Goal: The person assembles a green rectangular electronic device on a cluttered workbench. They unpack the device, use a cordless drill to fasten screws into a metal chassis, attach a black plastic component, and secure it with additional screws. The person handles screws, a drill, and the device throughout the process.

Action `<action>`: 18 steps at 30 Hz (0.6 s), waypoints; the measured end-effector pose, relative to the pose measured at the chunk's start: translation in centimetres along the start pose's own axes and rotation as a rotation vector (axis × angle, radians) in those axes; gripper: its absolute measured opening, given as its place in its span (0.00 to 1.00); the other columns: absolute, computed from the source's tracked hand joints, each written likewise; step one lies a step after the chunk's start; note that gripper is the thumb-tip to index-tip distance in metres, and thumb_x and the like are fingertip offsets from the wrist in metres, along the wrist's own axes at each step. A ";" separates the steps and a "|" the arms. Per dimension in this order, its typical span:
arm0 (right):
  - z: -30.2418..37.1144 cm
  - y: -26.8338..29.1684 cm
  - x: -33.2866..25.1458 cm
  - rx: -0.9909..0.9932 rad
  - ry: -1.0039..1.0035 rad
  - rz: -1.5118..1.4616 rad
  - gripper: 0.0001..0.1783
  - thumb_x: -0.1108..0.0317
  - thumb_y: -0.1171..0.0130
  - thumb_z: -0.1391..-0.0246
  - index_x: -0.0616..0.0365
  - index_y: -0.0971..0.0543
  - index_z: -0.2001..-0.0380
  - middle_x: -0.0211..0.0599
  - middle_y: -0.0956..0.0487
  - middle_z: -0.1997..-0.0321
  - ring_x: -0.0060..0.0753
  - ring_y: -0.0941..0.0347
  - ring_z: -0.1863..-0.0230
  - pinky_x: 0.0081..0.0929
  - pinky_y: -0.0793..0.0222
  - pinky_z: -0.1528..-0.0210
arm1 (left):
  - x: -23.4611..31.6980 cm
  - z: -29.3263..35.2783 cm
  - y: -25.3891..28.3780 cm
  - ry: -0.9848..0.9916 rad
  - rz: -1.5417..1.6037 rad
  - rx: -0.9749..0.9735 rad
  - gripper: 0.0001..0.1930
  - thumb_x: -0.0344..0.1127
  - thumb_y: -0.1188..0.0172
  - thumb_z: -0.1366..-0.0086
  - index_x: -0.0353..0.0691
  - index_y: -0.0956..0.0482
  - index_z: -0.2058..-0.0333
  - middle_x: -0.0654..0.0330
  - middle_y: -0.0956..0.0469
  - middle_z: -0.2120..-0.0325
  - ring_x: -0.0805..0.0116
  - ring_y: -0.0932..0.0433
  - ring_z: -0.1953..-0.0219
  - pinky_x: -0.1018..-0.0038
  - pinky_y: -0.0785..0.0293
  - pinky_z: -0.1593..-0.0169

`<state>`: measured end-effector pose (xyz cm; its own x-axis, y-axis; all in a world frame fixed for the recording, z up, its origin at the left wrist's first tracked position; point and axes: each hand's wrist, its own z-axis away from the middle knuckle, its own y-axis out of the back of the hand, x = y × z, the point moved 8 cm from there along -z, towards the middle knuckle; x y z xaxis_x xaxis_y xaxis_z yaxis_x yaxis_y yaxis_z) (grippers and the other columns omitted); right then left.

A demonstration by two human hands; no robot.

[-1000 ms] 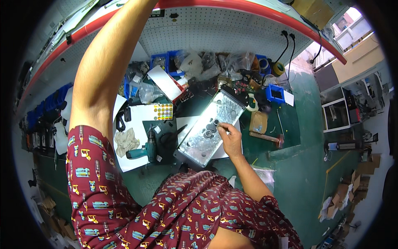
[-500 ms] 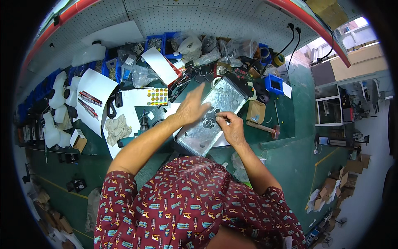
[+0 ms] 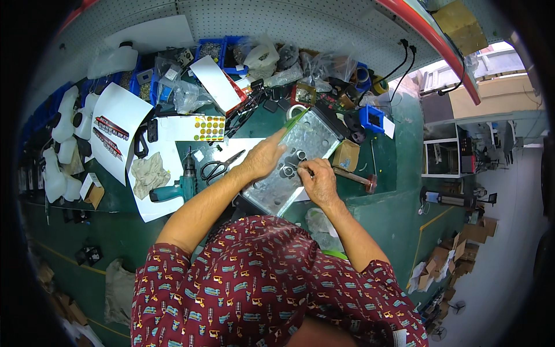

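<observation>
A rectangular silvery metal box (image 3: 315, 136) lies tilted across the bench in front of me, with a dark side and round holes in its top face. Two ring-shaped fittings (image 3: 288, 171) stand out near its middle. My left hand (image 3: 265, 158) is closed at the box's left edge, fingertips partly hidden there. Beside the rings, my right hand (image 3: 319, 182) is closed in a pinch over the metal face; whatever its fingertips hold is too small to make out. A green strip (image 3: 295, 122) runs along the box's upper left edge.
Left of the box lie black-handled scissors (image 3: 215, 169), a teal power drill (image 3: 180, 188) and a crumpled cloth (image 3: 151, 173). To the right are a hammer (image 3: 361, 180) and an open cardboard box (image 3: 346, 156). Blue bins (image 3: 372, 118) and plastic bags line the back.
My left hand has come down from above the box to its left edge, its raised fingers now closed. My right hand stays pinched by the rings. The whole view has shifted slightly.
</observation>
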<state>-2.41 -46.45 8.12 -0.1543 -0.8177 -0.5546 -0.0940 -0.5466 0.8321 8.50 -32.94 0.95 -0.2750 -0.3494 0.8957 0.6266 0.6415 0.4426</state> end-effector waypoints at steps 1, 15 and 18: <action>0.0 -0.1 0.2 0.001 0.003 0.003 0.07 0.68 0.34 0.43 0.58 0.13 0.62 0.45 0.18 0.60 0.53 0.24 0.51 0.45 0.27 0.48 | 0.0 0.0 0.0 -0.005 -0.008 0.004 0.29 0.42 0.51 0.21 0.33 0.40 0.28 0.32 0.24 0.42 0.35 0.22 0.42 0.54 0.27 0.37; -0.5 -0.6 1.0 -0.068 0.021 -0.065 0.08 0.67 0.35 0.41 0.59 0.14 0.62 0.46 0.16 0.60 0.54 0.22 0.53 0.45 0.26 0.48 | -0.4 -0.1 -0.2 -0.030 0.036 0.030 0.30 0.40 0.48 0.22 0.30 0.40 0.29 0.32 0.27 0.38 0.36 0.26 0.38 0.54 0.30 0.34; -0.7 -0.9 1.3 -0.091 -0.008 -0.108 0.09 0.66 0.35 0.41 0.60 0.14 0.62 0.47 0.15 0.60 0.54 0.22 0.52 0.44 0.26 0.47 | -0.6 -0.2 -0.2 -0.054 0.054 0.057 0.30 0.39 0.47 0.23 0.29 0.39 0.29 0.32 0.27 0.38 0.35 0.26 0.38 0.53 0.30 0.33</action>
<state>-1.84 -47.16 6.65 -0.1562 -0.7517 -0.6408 -0.0207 -0.6461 0.7630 8.70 -32.99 0.33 -0.2816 -0.2767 0.9188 0.5995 0.6969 0.3936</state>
